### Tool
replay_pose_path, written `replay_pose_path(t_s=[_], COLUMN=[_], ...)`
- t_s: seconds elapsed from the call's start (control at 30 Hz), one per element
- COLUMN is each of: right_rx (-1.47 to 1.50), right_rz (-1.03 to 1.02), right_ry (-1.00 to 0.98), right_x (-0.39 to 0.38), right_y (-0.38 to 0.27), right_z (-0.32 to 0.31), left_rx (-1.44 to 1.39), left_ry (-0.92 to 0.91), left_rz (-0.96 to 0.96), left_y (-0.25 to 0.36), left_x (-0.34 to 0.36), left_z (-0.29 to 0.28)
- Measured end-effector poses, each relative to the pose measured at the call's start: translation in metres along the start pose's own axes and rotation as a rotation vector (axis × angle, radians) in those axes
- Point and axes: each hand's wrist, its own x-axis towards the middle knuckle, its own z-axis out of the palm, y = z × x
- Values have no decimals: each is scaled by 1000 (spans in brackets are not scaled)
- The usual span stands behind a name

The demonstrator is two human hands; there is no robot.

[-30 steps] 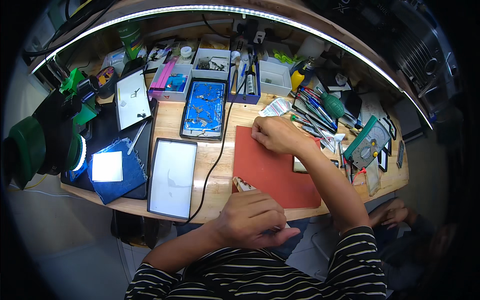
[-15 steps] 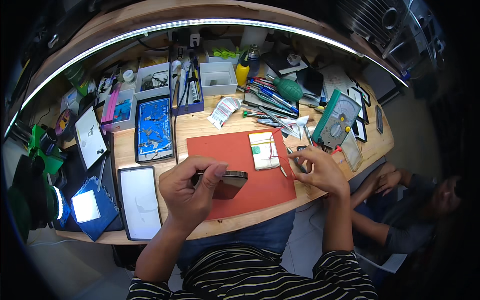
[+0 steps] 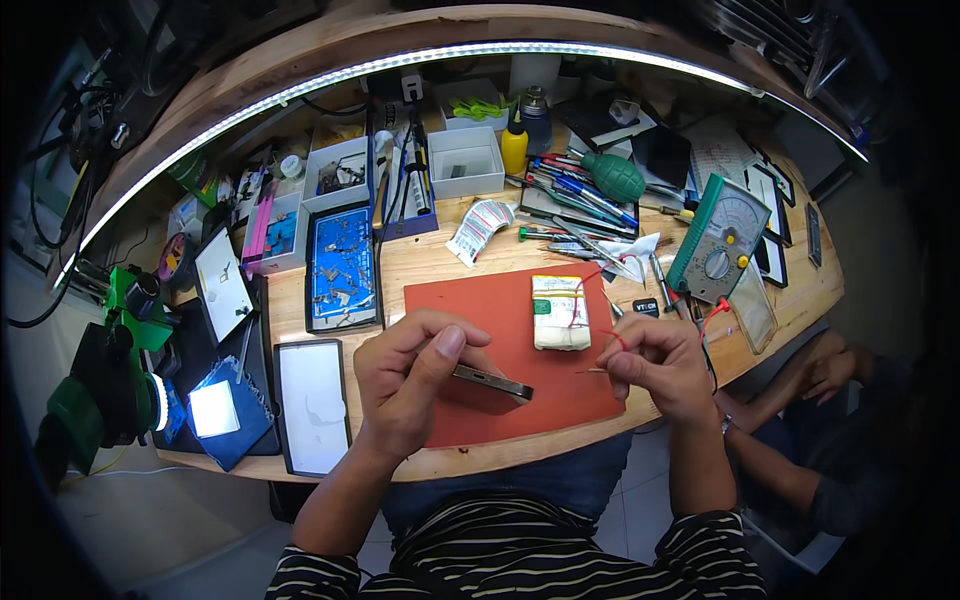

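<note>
My left hand [image 3: 415, 375] is closed around a dark smartphone [image 3: 490, 382], which it holds tilted above the red-orange mat [image 3: 470, 425], bottom edge with its port showing. My right hand [image 3: 655, 365] pinches a thin pointed pin [image 3: 592, 371]. A red wire [image 3: 617, 342] loops up by those fingers. Between and beyond my hands, a white wrapped block [image 3: 560, 335] with yellow bands, a small green patch and a red wire across it lies on the mat. My right hand is close to its right side, apart from it.
A green analog multimeter [image 3: 722, 245] leans at the right. Several pens and screwdrivers [image 3: 575, 195] crowd the back, beside a green air blower [image 3: 613, 177]. At left are a blue parts tray [image 3: 342, 265], a white tray [image 3: 312, 410] and a lamp [image 3: 158, 402]. Another person's arms [image 3: 790, 400] rest nearby at right.
My right hand has closed on the thin pin and moved slightly nearer me. The phone has tipped and swung right in my left hand. The whole view has shifted a little.
</note>
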Motion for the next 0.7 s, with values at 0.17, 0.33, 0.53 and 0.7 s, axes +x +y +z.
replay_pose_path(t_s=[0.17,0.33,0.53,0.7], right_rx=[308,209,174,168], right_rz=[111,92,49,18], right_ry=[18,20,4,-2], right_x=[29,43,55,59], right_y=[-24,-42,-49,-48], right_z=[21,45,63,70], left_rx=[-3,91,109,66], left_ry=[-123,-141,-270,-249], left_rz=[-13,-80,-18,97], left_y=[6,10,12,2], left_x=[5,12,18,21], left_z=[2,11,16,25])
